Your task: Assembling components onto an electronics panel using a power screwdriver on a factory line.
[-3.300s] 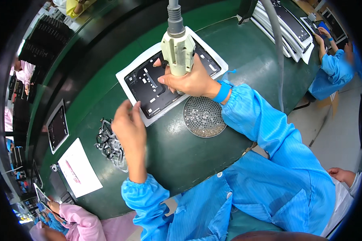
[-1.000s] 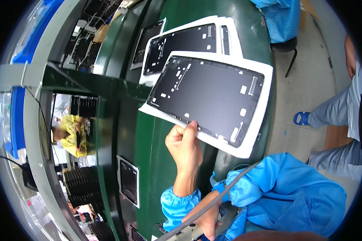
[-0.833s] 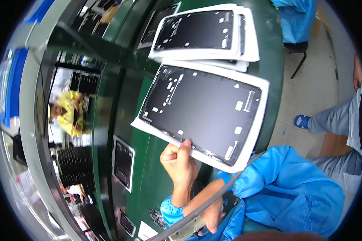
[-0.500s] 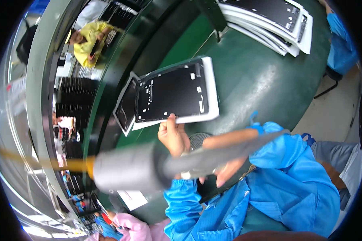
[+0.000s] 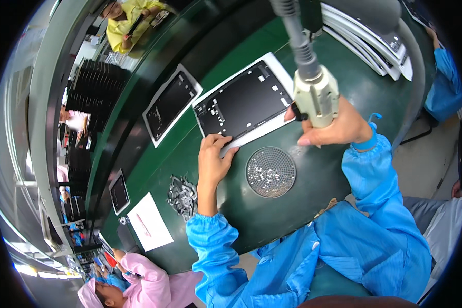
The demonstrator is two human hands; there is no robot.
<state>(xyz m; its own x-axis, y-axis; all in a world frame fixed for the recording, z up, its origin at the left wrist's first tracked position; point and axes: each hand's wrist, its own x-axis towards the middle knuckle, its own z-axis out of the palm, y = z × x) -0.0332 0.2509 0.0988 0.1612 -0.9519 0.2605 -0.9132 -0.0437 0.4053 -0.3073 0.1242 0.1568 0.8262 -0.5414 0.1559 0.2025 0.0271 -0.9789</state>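
My left hand [image 5: 215, 158] has its thumb and fingers closed on the near left corner of a flat black panel [image 5: 249, 100] lying on a white sheet-like backing. White patches and small openings mark the panel's edges. In my right hand [image 5: 341, 126] is a pale beige electric screwdriver [image 5: 321, 97] with a black lever and a grey ribbed sleeve running up from it. It is held above the right edge of the panel; its lower tip is hidden. Between my hands and closer to me sits a round perforated dish [image 5: 271, 172] holding small shiny screws.
A second black panel [image 5: 172, 105] lies to the left, with a dark pile of small strips [image 5: 183, 197] and a white paper [image 5: 150, 222] nearer. Stacked white-edged panels [image 5: 362, 43] stand far right. A grey hose and cylinder [image 5: 369, 10] hang overhead. Co-workers sit around the table.
The right hand has risen from low beside the left hand to above the panel's right edge, with the screwdriver now clearly visible. The two panels, overlapping before, now lie apart. The view has shifted.
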